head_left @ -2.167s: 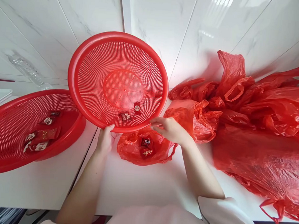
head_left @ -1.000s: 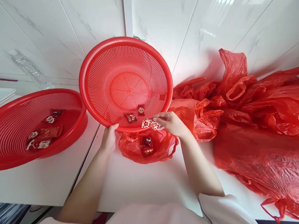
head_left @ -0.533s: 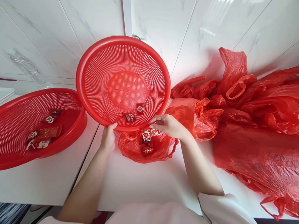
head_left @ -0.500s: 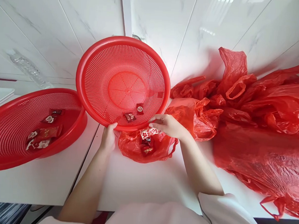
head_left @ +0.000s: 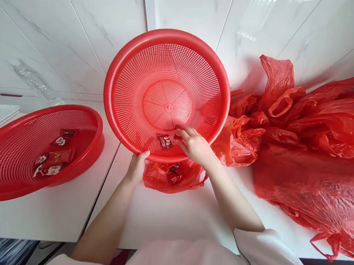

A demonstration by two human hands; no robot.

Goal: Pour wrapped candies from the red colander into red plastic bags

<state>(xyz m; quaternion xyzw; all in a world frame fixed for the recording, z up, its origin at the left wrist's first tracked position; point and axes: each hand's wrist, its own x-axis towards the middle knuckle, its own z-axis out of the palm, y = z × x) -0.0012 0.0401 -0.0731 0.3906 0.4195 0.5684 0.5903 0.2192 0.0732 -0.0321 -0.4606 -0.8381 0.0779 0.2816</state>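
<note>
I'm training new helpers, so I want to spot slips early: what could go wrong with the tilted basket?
The tilted basket might slip or swing, as only the left hand visibly grips its rim. The small packet lies near the low side, so a steeper tilt may send it over. The rim also overhangs the open bag, and could press its mouth down.

It's bright in here — pale light glares off the upper right of the tiled wall (head_left: 183, 14) and shines on the crumpled red bags (head_left: 317, 175), soft shadows lie across the white counter (head_left: 172, 215), and the view stretches toward its edges — fairly sharp overall.
</note>
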